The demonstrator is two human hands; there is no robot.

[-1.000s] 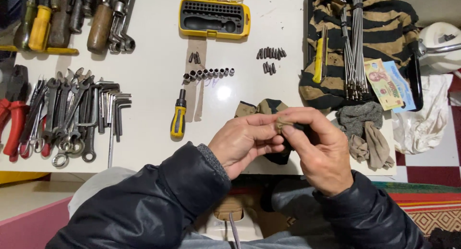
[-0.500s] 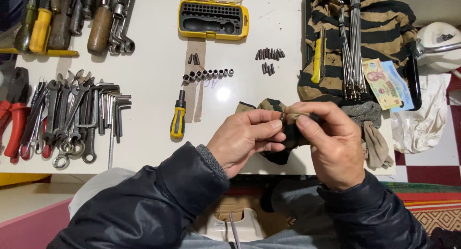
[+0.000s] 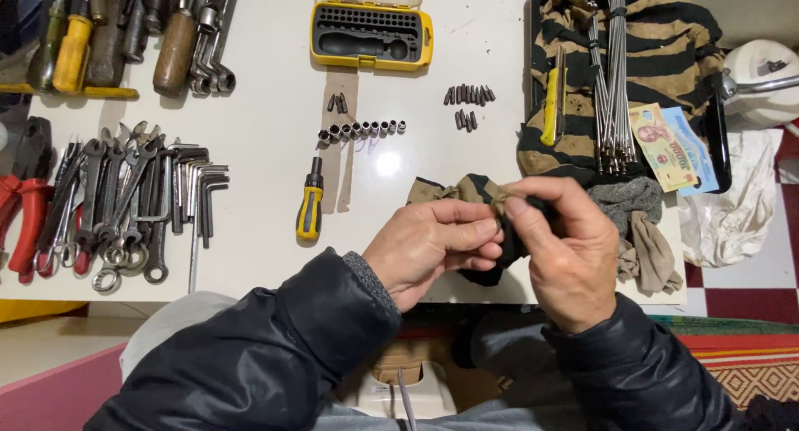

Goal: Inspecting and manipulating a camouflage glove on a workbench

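Note:
My left hand [image 3: 433,248] and my right hand [image 3: 566,256] meet above the near edge of the white table [image 3: 266,148]. Both pinch a bunched black-and-tan striped rag [image 3: 454,190] between thumb and fingertips. The rag's loose end lies on the table behind my left hand. My fingers hide whatever may be wrapped inside the rag. A short yellow-handled screwdriver [image 3: 310,210] lies just left of my left hand. A row of small sockets [image 3: 362,131] and a cluster of dark bits [image 3: 468,106] sit farther back.
An open yellow bit case [image 3: 370,36] is at the back. Wrenches and hex keys [image 3: 125,198] and red pliers [image 3: 21,206] fill the left side. On the right, a black tray holds striped cloth, metal rods [image 3: 612,73] and banknotes [image 3: 670,148]. Grey cloth [image 3: 637,223] lies beside my right hand.
Both hands have shifted slightly to the right while still pinching the rag, and the fingers have regripped the bunched cloth. Nothing on the table has moved.

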